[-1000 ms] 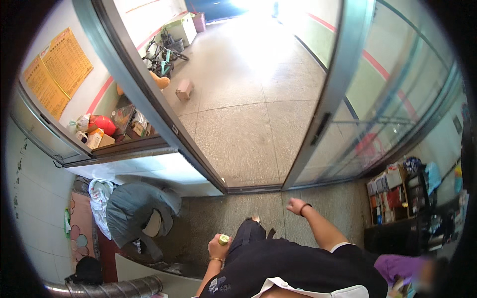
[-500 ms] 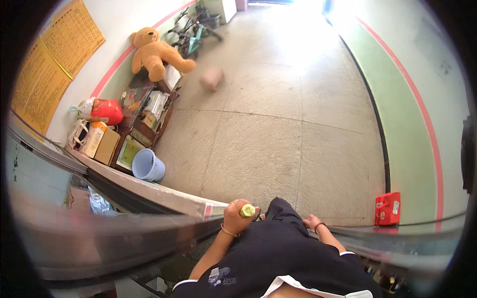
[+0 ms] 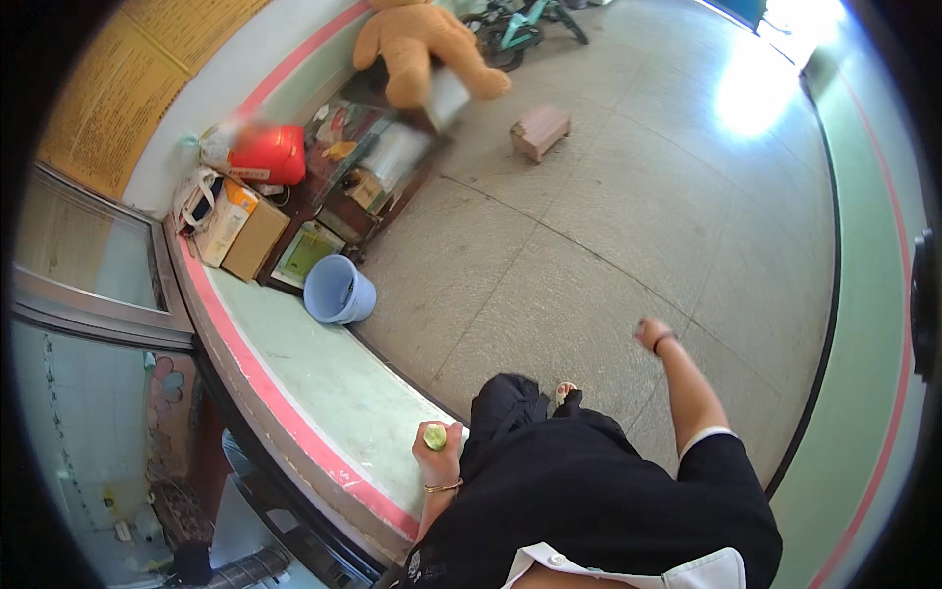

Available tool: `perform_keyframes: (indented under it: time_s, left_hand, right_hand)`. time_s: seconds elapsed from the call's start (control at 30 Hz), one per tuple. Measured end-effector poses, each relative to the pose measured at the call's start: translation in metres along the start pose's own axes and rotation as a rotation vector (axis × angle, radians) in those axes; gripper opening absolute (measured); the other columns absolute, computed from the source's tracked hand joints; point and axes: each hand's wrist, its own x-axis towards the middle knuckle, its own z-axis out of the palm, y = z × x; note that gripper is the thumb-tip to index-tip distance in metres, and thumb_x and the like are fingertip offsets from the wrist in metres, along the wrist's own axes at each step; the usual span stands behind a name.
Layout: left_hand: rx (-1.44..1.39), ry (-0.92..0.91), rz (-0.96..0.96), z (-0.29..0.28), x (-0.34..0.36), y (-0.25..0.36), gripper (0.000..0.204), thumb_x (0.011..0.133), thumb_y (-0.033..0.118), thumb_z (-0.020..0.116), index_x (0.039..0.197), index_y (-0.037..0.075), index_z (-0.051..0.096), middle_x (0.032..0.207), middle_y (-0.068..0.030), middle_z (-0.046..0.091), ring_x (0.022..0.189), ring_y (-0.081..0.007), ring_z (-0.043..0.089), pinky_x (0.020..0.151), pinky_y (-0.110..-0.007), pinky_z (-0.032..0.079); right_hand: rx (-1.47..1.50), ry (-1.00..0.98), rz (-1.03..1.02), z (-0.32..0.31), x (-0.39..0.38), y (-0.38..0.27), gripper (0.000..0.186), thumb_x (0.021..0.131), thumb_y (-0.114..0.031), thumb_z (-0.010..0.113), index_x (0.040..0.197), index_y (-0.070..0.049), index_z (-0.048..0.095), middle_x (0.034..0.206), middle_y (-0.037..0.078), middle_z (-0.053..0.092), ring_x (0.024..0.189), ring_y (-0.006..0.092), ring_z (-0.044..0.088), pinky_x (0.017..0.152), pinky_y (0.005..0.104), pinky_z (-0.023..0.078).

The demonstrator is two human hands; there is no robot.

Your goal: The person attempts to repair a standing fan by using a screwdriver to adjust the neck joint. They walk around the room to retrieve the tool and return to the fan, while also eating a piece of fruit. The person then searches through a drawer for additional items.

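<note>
My left hand point(image 3: 437, 454), with a gold bangle at its wrist, is wrapped round what looks like a cucumber point(image 3: 435, 436). Only the pale green, rounded end shows above the fingers; the rest is hidden in the grip. This hand is low at my left side, beside the pale green wall with its pink band. Away from my body, over the grey floor, hangs my right hand point(image 3: 652, 335), a dark band on its wrist. Its fingers look loosely curled, and I see nothing in them.
Left stand a blue bin point(image 3: 340, 291), a cardboard box point(image 3: 253, 240) and a cluttered glass-topped cabinet point(image 3: 343, 147) bearing a big teddy bear point(image 3: 417, 49). A small pinkish stool point(image 3: 541, 133) stands on the floor ahead. Farther back is a bicycle point(image 3: 520, 27). A bright doorway lies far right.
I have moved forward past the door frame, and the view has turned. My right arm has swung out and forward; my left hand keeps its hold on the cucumber. The red package at right is out of view.
</note>
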Motion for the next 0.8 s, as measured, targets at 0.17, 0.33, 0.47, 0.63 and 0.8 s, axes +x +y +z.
perform_keyframes:
  time_s: [0.17, 0.33, 0.47, 0.63, 0.8]
  left_hand:
    - [0.04, 0.065, -0.076, 0.044, 0.103, -0.004, 0.019, 0.074, 0.012, 0.072, 0.073, 0.004, 0.055, 0.066, -0.0032, 0.057, 0.061, -0.0115, 0.051, 0.059, -0.027, 0.045]
    - [0.092, 0.049, 0.022, 0.077, 0.256, 0.037, 0.021, 0.072, 0.013, 0.075, 0.074, 0.004, 0.056, 0.066, -0.0042, 0.058, 0.059, -0.0147, 0.054, 0.057, -0.03, 0.045]
    - [0.297, 0.053, 0.171, 0.078, 0.378, 0.06, 0.023, 0.069, 0.011, 0.077, 0.074, 0.004, 0.055, 0.064, -0.0063, 0.058, 0.057, -0.0156, 0.055, 0.055, -0.029, 0.046]
    - [0.287, 0.152, 0.055, 0.073, 0.479, 0.055, 0.025, 0.067, 0.011, 0.077, 0.073, 0.004, 0.054, 0.064, -0.0069, 0.058, 0.056, -0.0167, 0.055, 0.055, -0.031, 0.046]
    - [0.402, 0.225, -0.204, 0.09, 0.55, 0.034, 0.024, 0.068, 0.012, 0.077, 0.072, 0.004, 0.054, 0.063, -0.0066, 0.057, 0.056, -0.0153, 0.055, 0.056, -0.029, 0.046]
  right_hand:
    - [0.438, 0.229, -0.163, -0.139, 0.16, -0.137, 0.035, 0.083, -0.03, 0.059, 0.107, -0.005, 0.057, 0.098, 0.016, 0.064, 0.091, 0.0297, 0.061, 0.079, 0.0383, 0.048]
    - [0.434, 0.033, -0.167, -0.081, 0.261, -0.244, 0.025, 0.087, -0.025, 0.052, 0.104, -0.008, 0.058, 0.097, 0.015, 0.064, 0.091, 0.0307, 0.061, 0.077, 0.0401, 0.048]
    - [-0.157, -0.402, -0.549, -0.063, 0.234, -0.329, 0.047, 0.077, -0.04, 0.063, 0.114, -0.01, 0.058, 0.114, 0.017, 0.058, 0.107, 0.0329, 0.054, 0.093, 0.0407, 0.043]
    - [0.403, -0.463, -0.341, -0.101, 0.343, -0.38, 0.05, 0.075, -0.032, 0.068, 0.114, -0.003, 0.055, 0.103, 0.016, 0.062, 0.098, 0.0311, 0.058, 0.087, 0.0373, 0.046]
    - [-0.166, -0.511, -0.174, -0.156, 0.497, -0.403, 0.049, 0.081, -0.035, 0.058, 0.119, -0.003, 0.052, 0.118, 0.019, 0.056, 0.111, 0.034, 0.052, 0.093, 0.0396, 0.042]
